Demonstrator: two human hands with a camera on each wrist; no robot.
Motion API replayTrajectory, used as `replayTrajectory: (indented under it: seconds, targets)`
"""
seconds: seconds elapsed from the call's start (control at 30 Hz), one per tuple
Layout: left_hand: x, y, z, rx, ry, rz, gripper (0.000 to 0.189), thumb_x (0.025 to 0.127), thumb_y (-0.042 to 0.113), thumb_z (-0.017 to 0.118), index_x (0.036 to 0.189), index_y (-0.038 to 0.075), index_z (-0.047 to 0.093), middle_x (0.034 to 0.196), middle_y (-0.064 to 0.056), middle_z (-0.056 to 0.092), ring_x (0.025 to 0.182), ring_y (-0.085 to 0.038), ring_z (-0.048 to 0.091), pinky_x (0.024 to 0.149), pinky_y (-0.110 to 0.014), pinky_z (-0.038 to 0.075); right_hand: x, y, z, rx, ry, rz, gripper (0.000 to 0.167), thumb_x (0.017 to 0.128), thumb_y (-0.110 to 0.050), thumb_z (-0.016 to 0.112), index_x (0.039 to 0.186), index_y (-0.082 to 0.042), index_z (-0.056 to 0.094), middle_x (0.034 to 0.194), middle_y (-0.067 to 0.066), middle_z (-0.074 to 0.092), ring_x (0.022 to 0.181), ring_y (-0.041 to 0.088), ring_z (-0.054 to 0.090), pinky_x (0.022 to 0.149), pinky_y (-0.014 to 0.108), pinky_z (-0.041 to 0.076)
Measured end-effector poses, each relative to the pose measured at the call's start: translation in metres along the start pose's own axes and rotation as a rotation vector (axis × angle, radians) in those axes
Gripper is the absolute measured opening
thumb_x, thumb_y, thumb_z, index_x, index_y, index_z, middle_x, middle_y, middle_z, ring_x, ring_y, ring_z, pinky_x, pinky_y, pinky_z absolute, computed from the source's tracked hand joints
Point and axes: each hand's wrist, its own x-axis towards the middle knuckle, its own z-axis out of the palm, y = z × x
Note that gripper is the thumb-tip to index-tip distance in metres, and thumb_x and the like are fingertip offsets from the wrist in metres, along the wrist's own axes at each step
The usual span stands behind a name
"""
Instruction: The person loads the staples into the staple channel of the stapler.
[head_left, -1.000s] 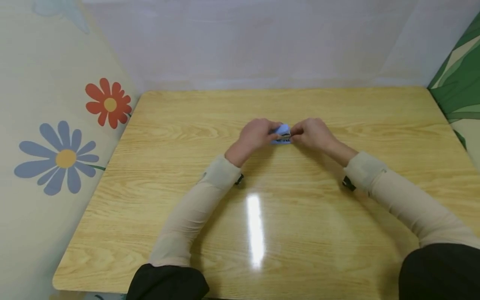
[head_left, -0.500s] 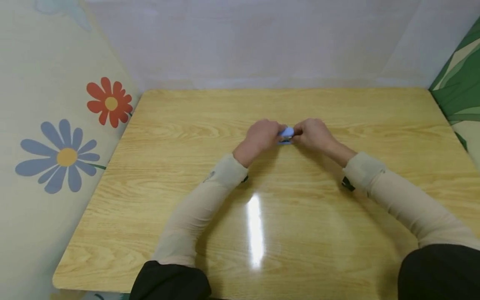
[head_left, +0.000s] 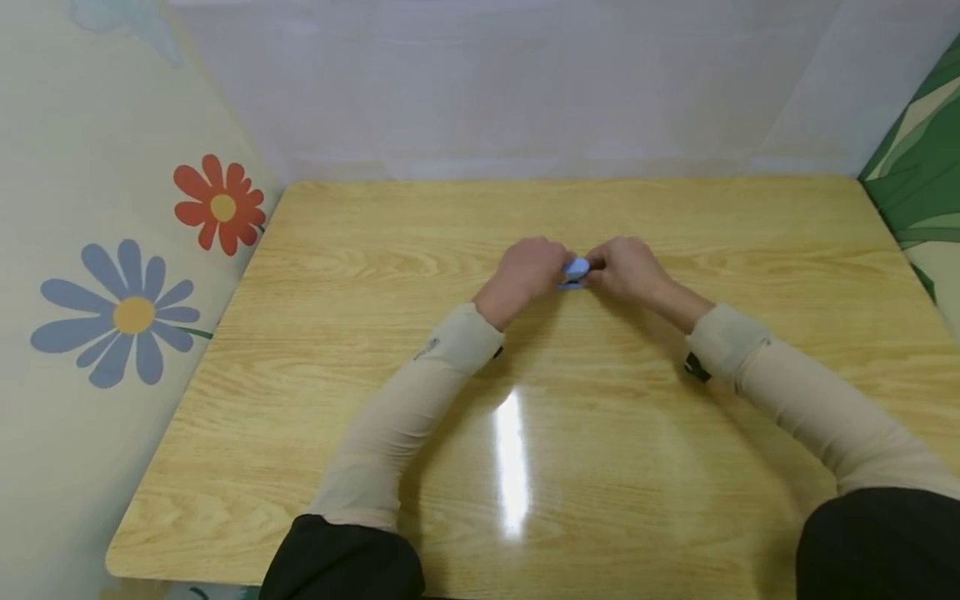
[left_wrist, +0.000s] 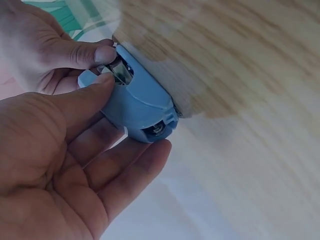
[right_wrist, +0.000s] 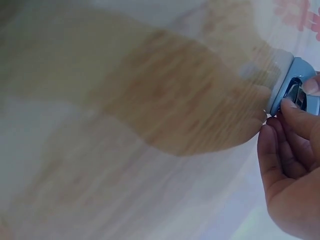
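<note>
A small light-blue stapler stands on the wooden table between both hands. In the left wrist view the stapler shows its metal rail inside the blue body and a spring in an opening at its back end. My left hand grips its body, thumb on one side and fingers beneath. From the other side, my right hand pinches its front end. The right wrist view has the right thumb against the dark metal part of the stapler. In the head view the left fingers hide its back part.
The wooden table stretches out on all sides of the hands. A white sheet hangs behind its far edge. A wall with painted flowers borders the left side, and green painted leaves the right.
My left hand has shifted right, toward the right hand. The stapler turned so its rounded end shows more, and the gap below its top looks narrower. The right hand stayed nearly still.
</note>
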Motion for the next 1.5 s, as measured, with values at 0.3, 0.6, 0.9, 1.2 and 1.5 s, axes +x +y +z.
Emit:
replayTrajectory:
  seconds: [0.3, 0.6, 0.9, 1.2, 1.5]
  targets:
    - [0.002, 0.000, -0.003, 0.022, 0.004, 0.020, 0.018, 0.106, 0.023, 0.056, 0.099, 0.015, 0.071, 0.097, -0.005, 0.072, 0.089, -0.022, 0.063, 0.083, -0.039, 0.056, 0.001, 0.000, -0.003, 0.007, 0.008, -0.003, 0.017, 0.091, -0.015, 0.076, 0.102, -0.003, 0.080, 0.103, 0.014, 0.078, 0.102, 0.033, 0.072, 0.094, 0.048, 0.053]
    - [-0.001, 0.000, -0.004, -0.004, -0.007, 0.019, 0.022, 0.106, 0.029, 0.055, 0.102, 0.016, 0.073, 0.101, -0.005, 0.073, 0.093, -0.022, 0.066, 0.085, -0.038, 0.056, 0.001, 0.001, -0.001, 0.077, -0.006, 0.024, 0.019, 0.092, -0.014, 0.075, 0.107, -0.001, 0.079, 0.108, 0.016, 0.077, 0.107, 0.035, 0.070, 0.097, 0.049, 0.052]
    - [0.000, 0.001, -0.006, 0.014, -0.013, 0.018, 0.026, 0.107, 0.032, 0.052, 0.106, 0.017, 0.074, 0.103, -0.005, 0.074, 0.093, -0.021, 0.066, 0.086, -0.039, 0.057, 0.000, 0.002, -0.003, 0.111, 0.006, 0.040, 0.020, 0.089, -0.013, 0.077, 0.106, -0.002, 0.079, 0.108, 0.016, 0.077, 0.109, 0.035, 0.070, 0.099, 0.049, 0.051]
    - [0.001, -0.003, 0.001, -0.044, -0.020, 0.033, 0.021, 0.105, 0.026, 0.057, 0.117, 0.020, 0.074, 0.107, -0.005, 0.075, 0.095, -0.023, 0.067, 0.088, -0.038, 0.056, 0.000, 0.006, 0.002, 0.099, -0.013, 0.017, 0.021, 0.092, -0.012, 0.075, 0.109, 0.000, 0.077, 0.109, 0.018, 0.076, 0.108, 0.036, 0.070, 0.097, 0.049, 0.052]
    - [-0.001, -0.015, 0.006, -0.235, 0.030, 0.049, 0.036, 0.102, 0.020, 0.062, 0.137, 0.014, 0.064, 0.129, -0.008, 0.070, 0.117, -0.025, 0.065, 0.103, -0.038, 0.050, -0.001, 0.005, 0.001, 0.094, -0.011, 0.041, 0.019, 0.093, -0.014, 0.073, 0.108, -0.002, 0.077, 0.107, 0.016, 0.077, 0.105, 0.033, 0.070, 0.096, 0.049, 0.052]
